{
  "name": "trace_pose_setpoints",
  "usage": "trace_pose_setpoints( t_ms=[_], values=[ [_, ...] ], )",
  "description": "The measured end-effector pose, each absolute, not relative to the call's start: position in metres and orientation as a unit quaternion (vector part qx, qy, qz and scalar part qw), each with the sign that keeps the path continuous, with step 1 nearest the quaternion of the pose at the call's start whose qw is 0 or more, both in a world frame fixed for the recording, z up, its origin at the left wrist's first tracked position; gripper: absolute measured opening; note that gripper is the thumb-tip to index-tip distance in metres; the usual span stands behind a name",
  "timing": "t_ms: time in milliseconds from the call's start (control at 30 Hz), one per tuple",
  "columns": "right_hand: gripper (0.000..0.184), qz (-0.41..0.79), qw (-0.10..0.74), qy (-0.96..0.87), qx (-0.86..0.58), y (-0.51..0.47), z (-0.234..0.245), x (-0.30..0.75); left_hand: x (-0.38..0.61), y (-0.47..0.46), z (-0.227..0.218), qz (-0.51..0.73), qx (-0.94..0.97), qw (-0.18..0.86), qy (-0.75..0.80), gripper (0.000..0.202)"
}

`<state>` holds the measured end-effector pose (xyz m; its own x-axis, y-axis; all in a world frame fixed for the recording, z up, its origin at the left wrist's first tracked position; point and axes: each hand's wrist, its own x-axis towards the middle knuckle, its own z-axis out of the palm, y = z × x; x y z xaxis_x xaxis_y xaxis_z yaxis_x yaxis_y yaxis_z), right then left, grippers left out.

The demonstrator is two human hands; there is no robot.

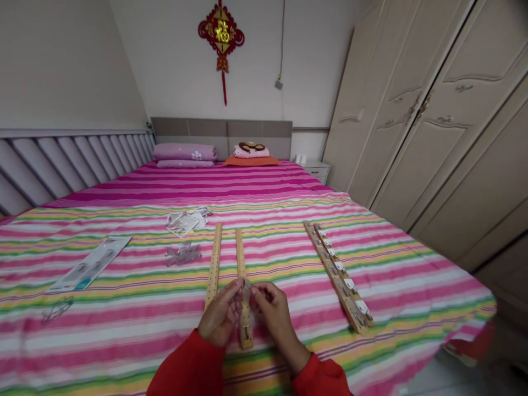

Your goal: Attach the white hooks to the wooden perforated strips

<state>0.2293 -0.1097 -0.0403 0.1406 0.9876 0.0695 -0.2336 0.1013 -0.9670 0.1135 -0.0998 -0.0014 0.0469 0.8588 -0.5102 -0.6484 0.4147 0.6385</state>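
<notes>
Two bare hands meet over the middle perforated wooden strip (240, 250), which lies on the striped sheet (136, 330) of a bed, pointing away from the person, probably so both sides are in reach. The left hand (220, 319) pinches a small clear piece (246, 286) against the strip, seemingly to steady it; the right hand (274, 311) has thumb and forefinger drawn together beside it, though whether they grip or merely touch it I cannot tell. Just left lies a second perforated wooden strip (215, 261). Loose clear pieces (184, 254) sit further left, likely kept near for easy picking, with opened packaging (187, 222) beyond and a flat packet (95, 264) apart. Well to the right, two loaded strips (335, 275) lie alongside each other, perhaps set apart to avoid mixing.
</notes>
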Motion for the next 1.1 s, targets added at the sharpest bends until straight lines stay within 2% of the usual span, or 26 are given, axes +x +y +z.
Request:
trace_pose_setpoints(
  t_ms=[133,200,367,500,600,800,1100],
  values=[
    [0.037,0.512,0.606,-0.416,-0.444,-0.109,-0.037,0.230,0.115,-0.104,-0.010,0.517,0.136,0.722,0.439,0.007],
    [0.039,0.516,0.609,-0.409,-0.443,-0.109,-0.037,0.230,0.115,-0.106,-0.015,0.519,0.163,0.713,0.443,0.011],
    [0.038,0.520,0.617,-0.398,-0.436,-0.112,-0.038,0.232,0.109,-0.110,-0.014,0.516,0.361,0.588,0.508,0.023],
    [0.038,0.558,0.585,-0.410,-0.422,-0.110,-0.038,0.239,0.100,-0.113,0.000,0.383,0.656,0.429,0.490,0.008],
    [0.039,0.597,0.541,-0.428,-0.409,-0.109,-0.041,0.243,0.094,-0.114,0.007,0.256,0.787,0.348,0.440,0.011],
    [0.041,0.641,0.516,-0.403,-0.402,-0.114,-0.049,0.243,0.094,-0.110,0.010,0.212,0.832,0.264,0.440,0.012],
    [0.033,0.685,0.500,-0.383,-0.366,-0.116,-0.052,0.245,0.091,-0.107,0.000,0.170,0.875,0.254,0.376,0.017]
  ],
)
